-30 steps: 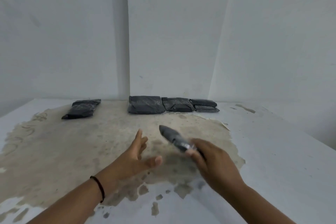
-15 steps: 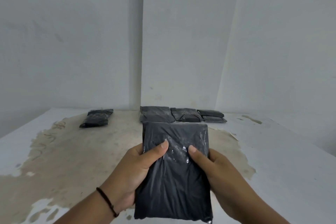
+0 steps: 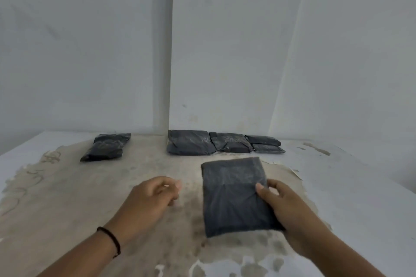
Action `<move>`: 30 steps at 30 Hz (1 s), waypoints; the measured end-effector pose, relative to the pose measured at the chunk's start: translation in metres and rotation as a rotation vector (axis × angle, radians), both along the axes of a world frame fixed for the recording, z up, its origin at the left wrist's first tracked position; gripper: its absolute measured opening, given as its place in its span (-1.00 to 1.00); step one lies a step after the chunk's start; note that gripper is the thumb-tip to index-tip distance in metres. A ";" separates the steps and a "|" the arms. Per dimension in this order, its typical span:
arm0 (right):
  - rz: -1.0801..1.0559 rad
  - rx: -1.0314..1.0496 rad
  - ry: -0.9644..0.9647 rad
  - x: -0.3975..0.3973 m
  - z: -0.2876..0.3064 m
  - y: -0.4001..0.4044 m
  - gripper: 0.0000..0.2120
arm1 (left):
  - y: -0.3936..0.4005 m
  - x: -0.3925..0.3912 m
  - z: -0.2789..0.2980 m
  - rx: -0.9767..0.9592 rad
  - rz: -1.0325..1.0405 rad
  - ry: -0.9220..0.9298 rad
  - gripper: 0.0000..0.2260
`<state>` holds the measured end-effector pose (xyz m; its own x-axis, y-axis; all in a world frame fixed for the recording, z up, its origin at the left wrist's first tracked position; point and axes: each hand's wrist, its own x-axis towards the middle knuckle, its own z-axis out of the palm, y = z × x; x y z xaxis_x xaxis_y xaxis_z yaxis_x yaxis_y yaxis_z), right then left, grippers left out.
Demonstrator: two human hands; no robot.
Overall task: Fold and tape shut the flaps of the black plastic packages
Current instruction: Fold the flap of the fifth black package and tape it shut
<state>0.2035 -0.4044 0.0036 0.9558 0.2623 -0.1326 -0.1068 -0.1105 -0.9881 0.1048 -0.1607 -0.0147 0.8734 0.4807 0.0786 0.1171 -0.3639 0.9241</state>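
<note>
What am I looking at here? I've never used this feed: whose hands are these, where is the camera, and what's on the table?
There is no machine: a person works bare-handed, filmed by a wide-angle camera on their head, looking forward and down. The right hand grips a black package by its right edge. The left hand, fingers loosely curled, holds nothing. On the stained table, by the wall, lie a lone package at left and a row of packages.

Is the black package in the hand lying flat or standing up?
Flat. The black package faces up, low over the table; the right hand grips its edge.
</note>
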 end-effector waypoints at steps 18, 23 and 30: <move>-0.114 -0.988 -0.577 0.117 -0.033 0.038 -0.40 | 0.052 0.037 -0.049 0.492 -0.069 -0.081 -0.80; 0.031 -1.163 -0.573 0.111 -0.035 0.047 -0.22 | 0.056 0.038 -0.051 0.483 -0.091 -0.105 -0.86; -0.057 -1.131 -0.474 0.126 -0.032 0.026 -0.35 | 0.060 0.036 -0.053 0.495 -0.111 -0.108 -0.86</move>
